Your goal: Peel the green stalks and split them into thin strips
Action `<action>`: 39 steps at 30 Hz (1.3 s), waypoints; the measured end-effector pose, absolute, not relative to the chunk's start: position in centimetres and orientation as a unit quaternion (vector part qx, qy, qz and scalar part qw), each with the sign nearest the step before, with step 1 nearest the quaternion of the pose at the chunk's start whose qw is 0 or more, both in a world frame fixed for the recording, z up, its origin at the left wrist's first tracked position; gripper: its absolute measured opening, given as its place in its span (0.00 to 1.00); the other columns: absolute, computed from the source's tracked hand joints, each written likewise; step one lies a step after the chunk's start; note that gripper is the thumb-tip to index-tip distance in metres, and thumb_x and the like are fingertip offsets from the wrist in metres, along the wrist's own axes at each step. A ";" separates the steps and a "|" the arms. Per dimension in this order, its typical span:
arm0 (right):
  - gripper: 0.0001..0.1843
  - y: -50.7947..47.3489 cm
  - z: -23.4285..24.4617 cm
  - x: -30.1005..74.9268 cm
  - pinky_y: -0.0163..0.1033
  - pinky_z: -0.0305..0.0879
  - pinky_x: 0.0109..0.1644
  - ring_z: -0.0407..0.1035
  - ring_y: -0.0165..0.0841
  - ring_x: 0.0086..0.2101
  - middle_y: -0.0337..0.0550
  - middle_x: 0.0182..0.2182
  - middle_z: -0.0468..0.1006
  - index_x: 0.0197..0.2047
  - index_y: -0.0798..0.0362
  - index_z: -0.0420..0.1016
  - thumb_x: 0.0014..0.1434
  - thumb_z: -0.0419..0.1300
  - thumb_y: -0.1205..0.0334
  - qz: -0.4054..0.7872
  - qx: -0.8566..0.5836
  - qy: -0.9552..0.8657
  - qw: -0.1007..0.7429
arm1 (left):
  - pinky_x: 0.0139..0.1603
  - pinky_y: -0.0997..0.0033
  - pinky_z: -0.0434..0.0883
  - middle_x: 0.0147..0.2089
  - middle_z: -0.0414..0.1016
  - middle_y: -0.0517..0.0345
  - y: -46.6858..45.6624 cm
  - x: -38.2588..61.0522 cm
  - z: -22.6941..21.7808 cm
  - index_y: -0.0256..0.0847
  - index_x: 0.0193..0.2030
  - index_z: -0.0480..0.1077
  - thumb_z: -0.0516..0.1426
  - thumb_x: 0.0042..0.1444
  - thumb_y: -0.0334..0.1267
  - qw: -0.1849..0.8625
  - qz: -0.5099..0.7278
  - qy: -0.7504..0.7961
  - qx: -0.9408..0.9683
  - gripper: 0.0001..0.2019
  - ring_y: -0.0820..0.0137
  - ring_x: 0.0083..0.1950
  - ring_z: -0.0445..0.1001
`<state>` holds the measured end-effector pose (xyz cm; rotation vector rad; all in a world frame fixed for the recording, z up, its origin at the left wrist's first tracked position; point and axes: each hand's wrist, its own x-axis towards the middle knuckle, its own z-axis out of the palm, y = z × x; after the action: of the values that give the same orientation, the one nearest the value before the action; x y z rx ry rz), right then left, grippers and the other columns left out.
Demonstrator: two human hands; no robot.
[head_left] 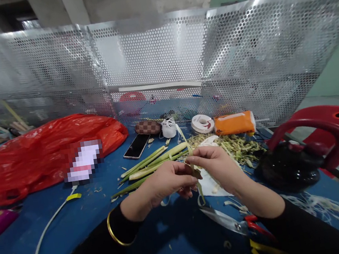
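Note:
My left hand (pixel 167 180) and my right hand (pixel 215 162) meet above the blue table (pixel 76 226), both pinching a thin pale green leaf strip (pixel 191 153). The strip runs up between my fingertips and hangs down below them. Just behind my hands lie several green stalks (pixel 152 161) and a heap of leaf scraps (pixel 239 144). A gold bangle sits on my left wrist. Scissors with red handles (pixel 235 223) lie on the table under my right forearm.
A red plastic bag (pixel 39 152) covers the left side. A phone (pixel 136 146), a checked pouch (pixel 147 127), a tape roll (pixel 202 123), an orange packet (pixel 234 123) and a black kettle (pixel 289 164) stand around. A perforated metal screen (pixel 160 64) closes the back. A white cable (pixel 42 239) trails left.

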<state>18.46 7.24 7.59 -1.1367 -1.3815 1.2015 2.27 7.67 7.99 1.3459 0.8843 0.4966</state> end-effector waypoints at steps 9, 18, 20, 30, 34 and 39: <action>0.12 7.2 7.1 18.2 0.34 0.57 0.27 0.60 0.27 0.23 0.35 0.19 0.69 0.21 0.55 0.71 0.46 0.66 0.57 0.508 -0.451 -0.540 0.497 | 0.25 0.74 0.67 0.20 0.70 0.61 7.3 3.1 7.8 0.35 0.24 0.72 0.64 0.44 0.45 0.656 0.256 0.438 0.559 0.14 0.76 0.20 0.68; 0.10 7.1 6.5 17.9 0.35 0.55 0.28 0.59 0.28 0.24 0.34 0.19 0.66 0.21 0.54 0.69 0.49 0.62 0.59 0.437 -0.455 -0.601 0.491 | 0.26 0.73 0.70 0.20 0.73 0.58 7.2 3.0 7.4 0.33 0.27 0.77 0.61 0.43 0.35 0.678 0.220 0.403 0.575 0.07 0.74 0.21 0.71; 0.10 7.1 6.3 17.8 0.35 0.55 0.29 0.58 0.29 0.24 0.34 0.19 0.65 0.21 0.53 0.69 0.49 0.62 0.59 0.422 -0.456 -0.608 0.493 | 0.26 0.74 0.69 0.19 0.72 0.58 7.1 3.1 7.3 0.33 0.27 0.77 0.61 0.43 0.34 0.678 0.220 0.399 0.577 0.06 0.74 0.21 0.71; 0.10 7.0 6.6 17.7 0.35 0.58 0.31 0.62 0.29 0.26 0.36 0.21 0.71 0.22 0.53 0.71 0.47 0.65 0.58 0.504 -0.432 -0.546 0.511 | 0.28 0.75 0.67 0.21 0.72 0.59 7.0 3.0 7.2 0.34 0.27 0.77 0.63 0.45 0.36 0.657 0.212 0.378 0.617 0.06 0.75 0.23 0.70; 0.11 7.2 7.1 18.4 0.35 0.60 0.29 0.63 0.28 0.24 0.39 0.24 0.75 0.24 0.54 0.74 0.47 0.67 0.56 0.580 -0.410 -0.493 0.503 | 0.30 0.75 0.66 0.22 0.73 0.61 6.8 2.7 7.7 0.36 0.29 0.77 0.65 0.43 0.35 0.636 0.199 0.374 0.645 0.06 0.75 0.25 0.71; 0.11 7.4 7.0 18.9 0.34 0.58 0.26 0.62 0.27 0.23 0.38 0.24 0.74 0.24 0.54 0.75 0.48 0.68 0.55 0.626 -0.386 -0.474 0.484 | 0.32 0.76 0.67 0.24 0.74 0.61 6.3 2.6 8.9 0.36 0.31 0.77 0.64 0.43 0.32 0.651 0.194 0.379 0.628 0.06 0.76 0.26 0.71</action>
<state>18.86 7.36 7.04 -0.9413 -1.1532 1.5252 2.61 6.33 8.89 1.4257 0.8608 0.4416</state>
